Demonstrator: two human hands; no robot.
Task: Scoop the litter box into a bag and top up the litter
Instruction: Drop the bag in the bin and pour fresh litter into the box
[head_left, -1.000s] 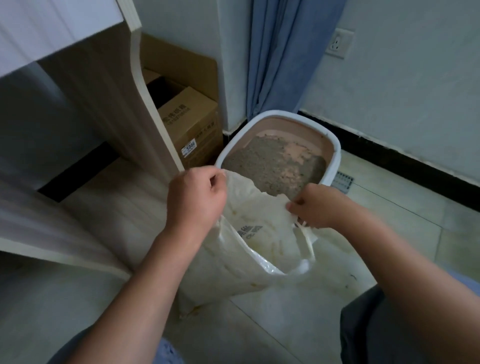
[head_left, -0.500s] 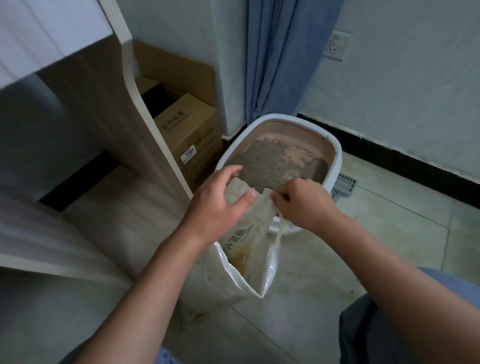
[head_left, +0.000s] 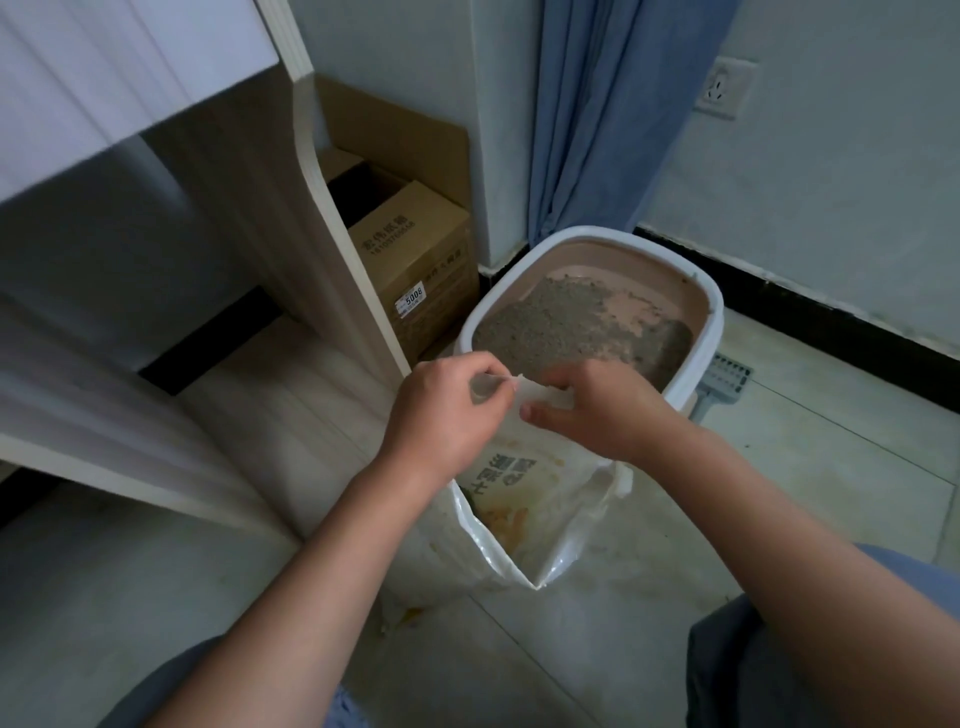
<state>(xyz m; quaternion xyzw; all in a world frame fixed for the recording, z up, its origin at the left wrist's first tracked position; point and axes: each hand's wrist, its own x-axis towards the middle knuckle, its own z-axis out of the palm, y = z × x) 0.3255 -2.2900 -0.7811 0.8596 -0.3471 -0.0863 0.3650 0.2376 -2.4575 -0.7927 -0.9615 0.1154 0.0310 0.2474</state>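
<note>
A white plastic bag (head_left: 524, 514) with dark print and orange stains stands on the floor in front of me. My left hand (head_left: 447, 415) pinches its top edge between thumb and fingers. My right hand (head_left: 597, 410) grips the same top edge right beside it, fingers curled over the plastic. Just behind both hands sits the litter box (head_left: 706, 332), white rim, pink inside. Grey litter (head_left: 566, 327) covers most of its bottom, with a bare pink patch at the back right.
A wooden desk panel (head_left: 332, 260) stands to the left, cardboard boxes (head_left: 415, 260) behind it. A blue curtain (head_left: 597, 114) hangs in the corner. A grey slotted scoop (head_left: 722, 379) lies on the tiles right of the litter box. My knees show at the bottom.
Both hands have come together at the top of the bag, bunching its mouth from wide open to narrow. The bag stands taller and slimmer.
</note>
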